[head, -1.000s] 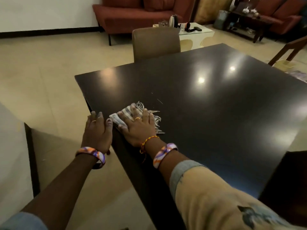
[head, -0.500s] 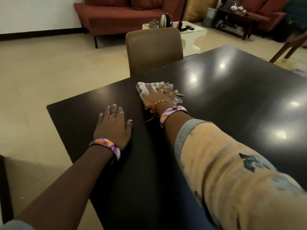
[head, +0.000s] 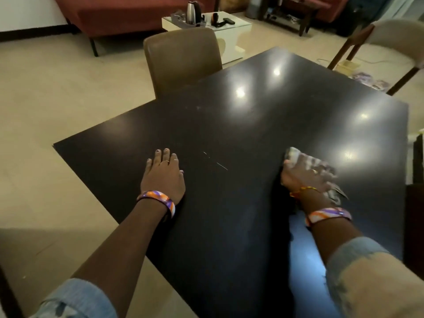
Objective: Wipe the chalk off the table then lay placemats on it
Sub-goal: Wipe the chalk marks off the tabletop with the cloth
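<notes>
The left hand [head: 163, 177] lies flat on the dark table [head: 263, 125], palm down, fingers straight and close together, a short way in from the table's left edge. It holds nothing. A purple and orange bangle [head: 158, 199] sits at its wrist.

The right hand [head: 302, 174] presses down on a striped cloth [head: 321, 166] near the table's right edge, well apart from the left hand. The picture is blurred there, so how the fingers lie on the cloth cannot be told for sure; the cloth shows beyond the fingertips and along the hand's right side. A thin orange thread bracelet [head: 305, 190] and a second bangle [head: 329, 214] circle that wrist.

Between the two hands, nearer the left one, a few thin white chalk marks [head: 216, 161] streak the tabletop.

A brown leather chair [head: 181, 58] stands pushed against the table's far left edge. Beyond it is a low white side table [head: 229, 31] bearing a steel kettle [head: 191, 10], with a red sofa [head: 128, 17] behind.
</notes>
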